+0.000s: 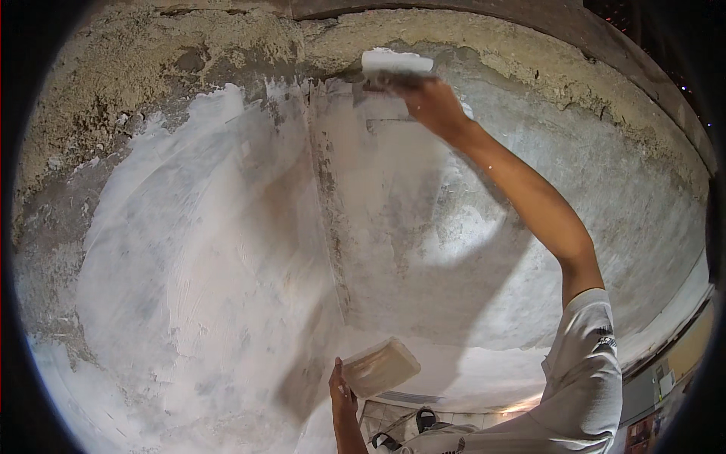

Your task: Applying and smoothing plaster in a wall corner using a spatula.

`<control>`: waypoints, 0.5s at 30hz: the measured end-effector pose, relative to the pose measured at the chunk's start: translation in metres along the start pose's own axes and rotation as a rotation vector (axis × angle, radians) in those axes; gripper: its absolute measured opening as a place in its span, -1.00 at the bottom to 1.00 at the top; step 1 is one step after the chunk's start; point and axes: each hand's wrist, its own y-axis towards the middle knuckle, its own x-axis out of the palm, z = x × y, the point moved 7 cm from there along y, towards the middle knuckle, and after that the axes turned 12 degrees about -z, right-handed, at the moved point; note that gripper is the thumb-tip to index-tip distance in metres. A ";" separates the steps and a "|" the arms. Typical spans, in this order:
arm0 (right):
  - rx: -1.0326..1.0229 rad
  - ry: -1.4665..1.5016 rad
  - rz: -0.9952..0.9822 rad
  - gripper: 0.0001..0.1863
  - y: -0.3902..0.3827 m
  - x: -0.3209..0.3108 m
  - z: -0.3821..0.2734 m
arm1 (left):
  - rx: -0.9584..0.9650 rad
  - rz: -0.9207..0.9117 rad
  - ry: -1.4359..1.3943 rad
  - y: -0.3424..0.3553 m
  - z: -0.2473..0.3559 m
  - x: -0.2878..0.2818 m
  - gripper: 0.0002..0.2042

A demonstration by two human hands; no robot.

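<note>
My right hand [435, 106] is raised high on the rough wall, closed on a wide putty knife [393, 79], with white putty [397, 59] along the wall at the blade's edge. My left hand [342, 387] is low in the view, gripping a pale, translucent rectangular board or tray [382, 367] by its left end. White skim coat [197, 250] covers much of the left wall surface. Thinner, patchy coating [469, 227] lies on the right surface, beside a corner seam [325, 212].
A band of rough, bare plaster [128, 53] runs along the top under a dark edge [439, 7]. Below are a tiled floor [469, 420] and my feet in dark sandals [425, 420]. Small objects [658, 393] stand at the lower right.
</note>
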 end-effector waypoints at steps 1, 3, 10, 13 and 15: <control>-0.001 0.003 -0.003 -0.49 -0.006 0.003 -0.005 | 0.013 -0.023 -0.010 -0.001 0.001 0.003 -0.45; -0.169 0.031 0.121 -0.51 -0.023 0.000 -0.025 | -0.016 -0.097 -0.063 0.004 -0.005 -0.001 -0.45; 0.258 0.961 -0.474 -0.73 -0.129 0.006 -0.120 | -0.042 -0.074 -0.112 0.016 -0.023 -0.036 -0.40; 0.148 1.251 -0.709 -0.73 -0.191 0.017 -0.196 | 0.028 -0.183 -0.040 0.009 -0.001 -0.012 -0.38; 0.197 1.485 -0.812 -0.76 -0.211 0.010 -0.233 | 0.043 -0.209 0.031 0.012 0.002 -0.008 -0.37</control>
